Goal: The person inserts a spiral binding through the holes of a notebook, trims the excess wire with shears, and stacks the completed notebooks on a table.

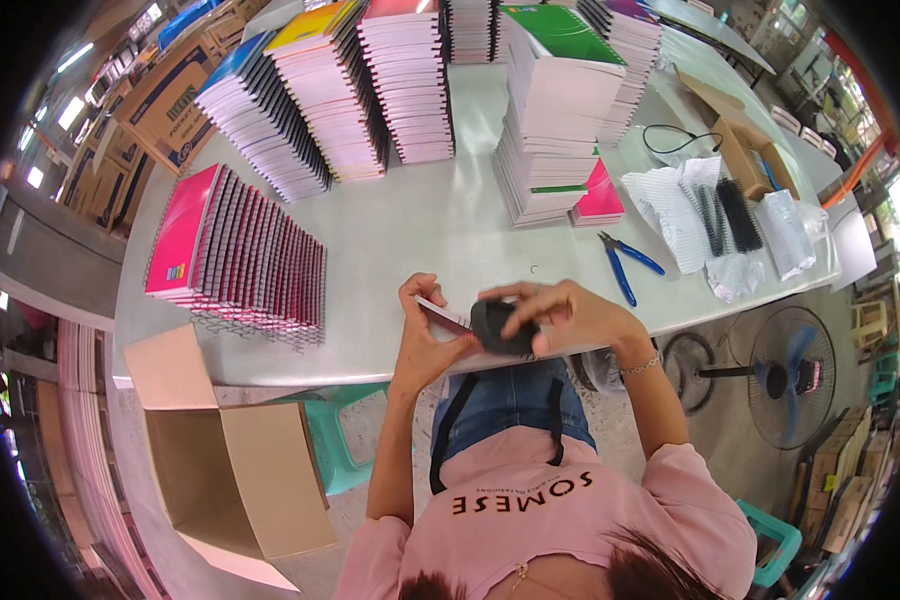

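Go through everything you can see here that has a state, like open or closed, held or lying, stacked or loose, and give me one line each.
left hand: gripping the notebook's edge
right hand: fingers closed over the black spiral coil
notebook: held above the table edge
black spiral coil: held against the notebook
blue-handled pliers: lying on the table, untouched
cardboard box: open on the floor, flaps out
pink notebooks: lying in an overlapping row
fan: blades show no blur

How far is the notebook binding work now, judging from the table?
Done, it seems: a fanned row of pink-covered wire-bound notebooks lies on the white table. In hand: the left hand holds a thin notebook while the right hand presses a black spiral coil to it. Left: tall stacks of notebooks and loose black coils.
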Demonstrator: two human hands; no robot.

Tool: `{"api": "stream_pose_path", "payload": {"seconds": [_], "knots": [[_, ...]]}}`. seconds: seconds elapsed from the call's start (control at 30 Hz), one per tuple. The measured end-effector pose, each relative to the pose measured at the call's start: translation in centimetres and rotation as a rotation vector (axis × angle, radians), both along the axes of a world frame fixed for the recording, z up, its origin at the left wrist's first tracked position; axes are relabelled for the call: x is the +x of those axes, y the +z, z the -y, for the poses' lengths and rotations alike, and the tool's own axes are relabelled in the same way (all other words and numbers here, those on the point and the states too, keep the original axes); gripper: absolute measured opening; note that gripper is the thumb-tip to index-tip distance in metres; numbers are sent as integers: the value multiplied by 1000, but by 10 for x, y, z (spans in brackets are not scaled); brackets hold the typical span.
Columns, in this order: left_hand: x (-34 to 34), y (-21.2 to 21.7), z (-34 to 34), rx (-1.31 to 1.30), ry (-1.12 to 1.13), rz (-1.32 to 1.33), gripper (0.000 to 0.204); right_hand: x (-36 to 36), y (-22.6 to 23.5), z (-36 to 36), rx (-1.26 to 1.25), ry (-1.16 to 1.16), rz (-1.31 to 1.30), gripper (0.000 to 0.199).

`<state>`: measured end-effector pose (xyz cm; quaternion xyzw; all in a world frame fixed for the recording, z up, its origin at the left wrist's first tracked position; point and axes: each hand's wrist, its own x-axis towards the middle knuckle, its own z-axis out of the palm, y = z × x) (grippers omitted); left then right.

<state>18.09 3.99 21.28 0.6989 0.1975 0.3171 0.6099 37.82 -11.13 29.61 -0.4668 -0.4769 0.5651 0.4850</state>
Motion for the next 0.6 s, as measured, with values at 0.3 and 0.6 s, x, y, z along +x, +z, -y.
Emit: {"api": "stream_pose_path", "payload": {"seconds": [0.3, 0.6], "knots": [[-3, -2, 3, -42, -31, -2, 105, -11, 16, -10, -44, -163, 455, 36], [0, 3, 6, 3, -32, -30, 103, -4, 13, -15, -230, -260, 316, 36]]}}
